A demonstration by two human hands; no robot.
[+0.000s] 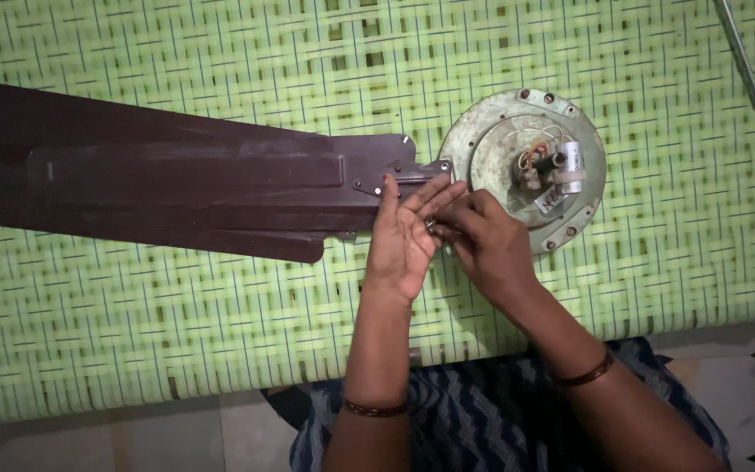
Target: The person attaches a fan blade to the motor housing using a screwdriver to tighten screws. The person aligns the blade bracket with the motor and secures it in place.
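A round pale green ceiling fan motor housing (491,149) lies on a green woven mat, with wires and a small capacitor at its centre. Dark brown fan blades (159,179) stretch leftward from it, their metal bracket ends meeting the housing's left rim. My left hand (404,236) rests palm up with fingers flat against the blade bracket. My right hand (482,240) is curled beside it, fingertips pinched on a small metal piece at the housing's edge; what it is I cannot make out.
The green woven mat (220,332) covers the whole surface. A thin metal rod (738,52) lies at the top right. A tiled floor (744,385) and my patterned blue cloth (482,411) show along the bottom.
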